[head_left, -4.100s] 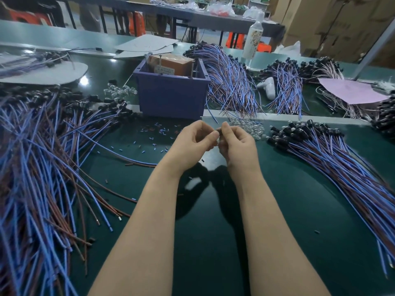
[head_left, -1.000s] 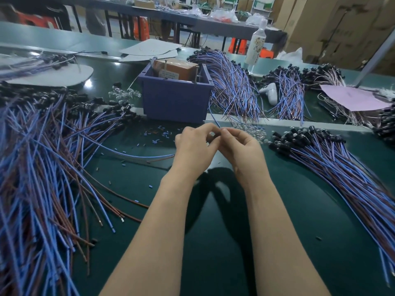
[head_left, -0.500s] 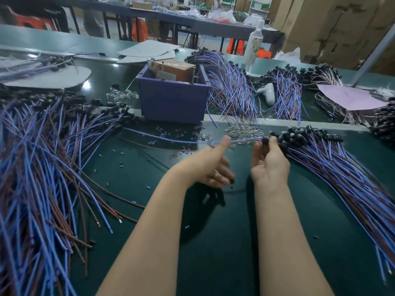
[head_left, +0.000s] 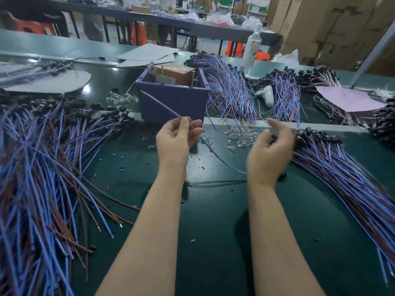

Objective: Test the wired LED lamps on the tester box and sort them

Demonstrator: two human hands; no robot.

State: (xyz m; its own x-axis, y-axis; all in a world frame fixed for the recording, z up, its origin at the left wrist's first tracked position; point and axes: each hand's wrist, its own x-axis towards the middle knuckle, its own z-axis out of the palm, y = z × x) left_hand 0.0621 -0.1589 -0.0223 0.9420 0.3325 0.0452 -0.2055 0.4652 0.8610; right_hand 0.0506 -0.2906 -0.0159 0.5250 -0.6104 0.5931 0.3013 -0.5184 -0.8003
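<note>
Green table nearest me, L pile and R pile of wired lamps at its side edges. Mid-table, my left hand pinches one lamp lead, slanting away toward the far edge. My right hand is blurred, fingers bent; can't tell if it grips anything. Loose bulbs beyond, then purple tester box toward far edge.

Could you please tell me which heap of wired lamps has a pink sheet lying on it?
The back-right heap: a pink sheet lies on it, while the other heaps are uncovered.
</note>
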